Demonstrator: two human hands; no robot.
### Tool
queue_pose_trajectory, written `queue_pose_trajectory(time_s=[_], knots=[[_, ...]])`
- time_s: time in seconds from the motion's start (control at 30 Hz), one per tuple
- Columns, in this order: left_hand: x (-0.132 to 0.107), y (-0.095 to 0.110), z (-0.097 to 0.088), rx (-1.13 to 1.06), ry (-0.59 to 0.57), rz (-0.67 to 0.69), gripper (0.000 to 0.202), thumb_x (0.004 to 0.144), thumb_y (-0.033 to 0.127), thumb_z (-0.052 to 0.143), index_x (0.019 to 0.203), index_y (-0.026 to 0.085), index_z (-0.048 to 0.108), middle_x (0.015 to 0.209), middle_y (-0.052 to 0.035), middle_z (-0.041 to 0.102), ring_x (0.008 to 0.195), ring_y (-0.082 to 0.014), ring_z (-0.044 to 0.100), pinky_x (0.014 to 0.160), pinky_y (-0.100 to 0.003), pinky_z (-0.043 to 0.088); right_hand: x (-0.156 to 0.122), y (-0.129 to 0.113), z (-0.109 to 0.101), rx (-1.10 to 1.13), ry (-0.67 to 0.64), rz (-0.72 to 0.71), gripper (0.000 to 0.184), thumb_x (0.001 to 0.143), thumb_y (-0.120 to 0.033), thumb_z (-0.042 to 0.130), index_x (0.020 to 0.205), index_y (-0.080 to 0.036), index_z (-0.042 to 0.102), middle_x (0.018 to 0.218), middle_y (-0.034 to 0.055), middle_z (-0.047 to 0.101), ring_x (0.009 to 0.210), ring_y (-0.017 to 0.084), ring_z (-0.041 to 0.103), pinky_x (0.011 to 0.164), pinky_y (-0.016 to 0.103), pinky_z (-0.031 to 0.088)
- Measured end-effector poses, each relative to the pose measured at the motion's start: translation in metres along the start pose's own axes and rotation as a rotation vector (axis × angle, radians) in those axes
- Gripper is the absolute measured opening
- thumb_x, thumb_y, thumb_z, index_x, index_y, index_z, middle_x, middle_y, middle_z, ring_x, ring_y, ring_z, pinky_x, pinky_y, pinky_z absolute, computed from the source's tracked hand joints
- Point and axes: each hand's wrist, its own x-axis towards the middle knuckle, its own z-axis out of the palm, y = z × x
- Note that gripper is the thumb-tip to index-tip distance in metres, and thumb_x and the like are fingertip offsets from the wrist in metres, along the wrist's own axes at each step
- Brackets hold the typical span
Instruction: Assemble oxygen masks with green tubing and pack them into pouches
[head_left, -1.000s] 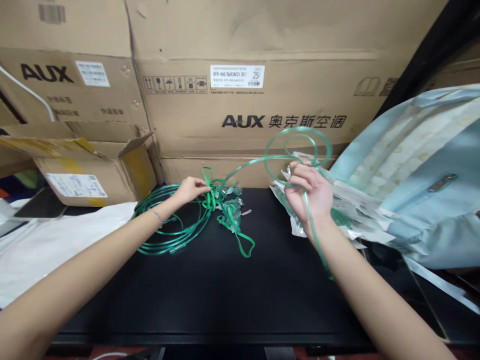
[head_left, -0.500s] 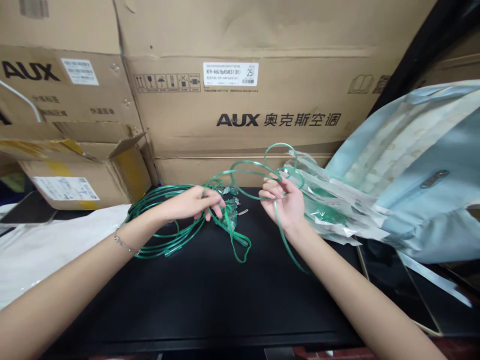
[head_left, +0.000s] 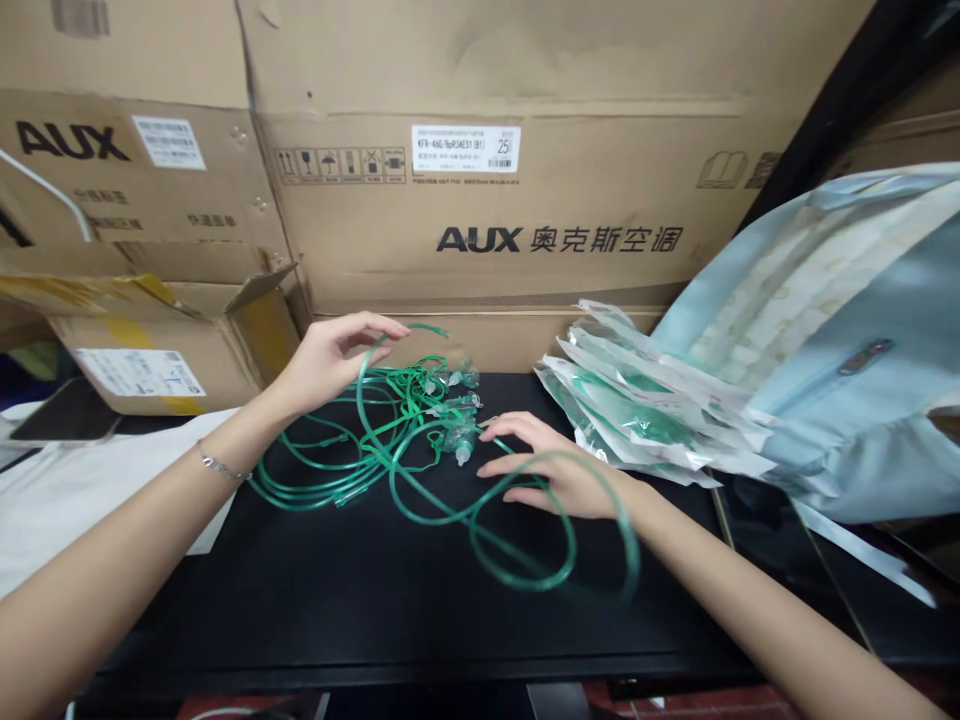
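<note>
Green transparent tubing (head_left: pixel 450 515) lies in loops on the black table (head_left: pixel 375 610). My left hand (head_left: pixel 334 352) is raised near the back of the table, its fingers curled over one loop of tubing that it lifts. My right hand (head_left: pixel 551 470) hovers palm down just above the table with fingers stretched out and apart; a blurred loop of tubing curves round its wrist. Between the hands sit clear mask pieces with green straps (head_left: pixel 454 415), tangled with the tubing. A coiled bundle of more tubing (head_left: pixel 315 480) rests to the left.
A stack of sealed clear packets (head_left: pixel 645 415) lies at the right, leaning on a pale blue bag (head_left: pixel 847 340). Large AUX cardboard boxes (head_left: pixel 525 220) wall off the back. An open carton (head_left: pixel 157 345) and white plastic sheeting (head_left: pixel 67 500) occupy the left.
My right hand let go of the raised tubing loops and dropped flat toward the table. The loops fell onto the table. My left hand rose, lifting a loop.
</note>
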Motion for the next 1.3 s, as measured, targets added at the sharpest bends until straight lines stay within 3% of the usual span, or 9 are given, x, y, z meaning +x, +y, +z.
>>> queue_pose_trajectory(time_s=[0.13, 0.27, 0.47, 0.6, 0.77, 0.97, 1.1, 1.23, 1.3], knots=[[-0.005, -0.002, 0.008, -0.198, 0.022, -0.064, 0.012, 0.075, 0.022, 0.053, 0.079, 0.018, 0.064, 0.097, -0.0078, 0.068, 0.097, -0.0212, 0.06, 0.086, -0.037, 0.048, -0.012, 0.0, 0.006, -0.224, -0.146, 0.046, 0.051, 0.076, 0.002, 0.042, 0.12, -0.021, 0.054, 0.133, 0.0106, 0.042, 0.13, 0.022, 0.027, 0.1, 0.045, 0.031], [-0.01, -0.006, 0.018, -0.418, 0.121, -0.188, 0.017, 0.07, 0.025, 0.062, 0.084, 0.016, 0.06, 0.093, -0.0077, 0.068, 0.09, -0.0192, 0.063, 0.074, -0.032, 0.053, -0.019, 0.011, 0.003, -0.171, -0.182, 0.098, 0.065, 0.065, 0.011, 0.033, 0.114, -0.024, 0.058, 0.132, 0.0049, 0.047, 0.132, 0.02, 0.025, 0.103, 0.046, 0.027], [-0.02, -0.001, 0.036, -0.461, 0.168, -0.174, 0.019, 0.067, 0.02, 0.067, 0.082, 0.015, 0.056, 0.086, -0.0058, 0.068, 0.086, -0.0183, 0.064, 0.069, -0.028, 0.053, 0.003, 0.009, -0.006, 0.447, 0.25, 0.418, 0.027, 0.08, -0.011, 0.045, 0.094, -0.021, 0.065, 0.093, 0.0054, 0.063, 0.09, 0.018, 0.058, 0.084, 0.04, 0.044], [-0.028, 0.003, 0.059, -0.454, 0.111, -0.209, 0.012, 0.07, 0.018, 0.064, 0.079, 0.015, 0.057, 0.085, -0.0054, 0.067, 0.086, -0.0168, 0.063, 0.072, -0.027, 0.051, 0.034, -0.001, 0.008, 1.085, 0.425, 0.549, 0.032, 0.076, -0.031, 0.06, 0.105, -0.019, 0.059, 0.094, 0.0052, 0.061, 0.079, 0.013, 0.059, 0.066, 0.027, 0.048], [-0.045, -0.005, 0.085, -0.504, 0.065, -0.366, 0.011, 0.07, 0.02, 0.063, 0.078, 0.015, 0.056, 0.086, -0.0062, 0.067, 0.086, -0.0191, 0.064, 0.072, -0.029, 0.052, 0.05, 0.005, 0.034, 1.391, 0.75, 0.527, 0.028, 0.075, -0.038, 0.062, 0.095, -0.019, 0.06, 0.072, -0.0021, 0.055, 0.061, 0.007, 0.051, 0.054, 0.019, 0.042], [-0.063, -0.013, 0.087, -0.071, -0.172, -0.065, 0.009, 0.081, 0.017, 0.051, 0.082, 0.018, 0.06, 0.087, -0.0055, 0.066, 0.084, -0.0166, 0.062, 0.078, -0.03, 0.048, 0.039, 0.014, 0.051, 1.317, 0.837, 0.548, 0.026, 0.075, -0.038, 0.062, 0.069, -0.013, 0.058, 0.074, 0.0008, 0.052, 0.065, 0.009, 0.049, 0.049, 0.019, 0.038], [-0.065, -0.017, 0.081, 0.173, -0.162, 0.228, 0.01, 0.081, 0.015, 0.052, 0.077, 0.02, 0.06, 0.086, -0.0027, 0.068, 0.088, -0.0172, 0.061, 0.083, -0.033, 0.043, 0.036, 0.017, 0.06, 1.28, 0.867, 0.57, 0.024, 0.077, -0.041, 0.058, 0.076, -0.018, 0.051, 0.072, -0.0014, 0.052, 0.052, 0.006, 0.042, 0.041, 0.017, 0.03], [-0.048, -0.017, 0.074, 0.305, 0.026, 0.022, 0.01, 0.08, 0.019, 0.05, 0.084, 0.018, 0.059, 0.086, -0.0048, 0.065, 0.083, -0.0176, 0.059, 0.078, -0.032, 0.044, 0.036, 0.019, 0.064, 1.245, 0.874, 0.575, 0.021, 0.08, -0.041, 0.053, 0.086, -0.021, 0.05, 0.061, -0.006, 0.044, 0.042, 0.004, 0.022, 0.037, 0.016, 0.017], [-0.032, -0.018, 0.073, 0.376, -0.058, -0.173, 0.014, 0.08, 0.021, 0.047, 0.088, 0.017, 0.059, 0.085, -0.005, 0.065, 0.078, -0.0166, 0.06, 0.072, -0.028, 0.044, 0.036, 0.02, 0.064, 1.24, 0.849, 0.572, 0.023, 0.081, -0.042, 0.051, 0.091, -0.021, 0.051, 0.06, -0.0062, 0.043, 0.042, 0.004, 0.018, 0.037, 0.016, 0.015]])
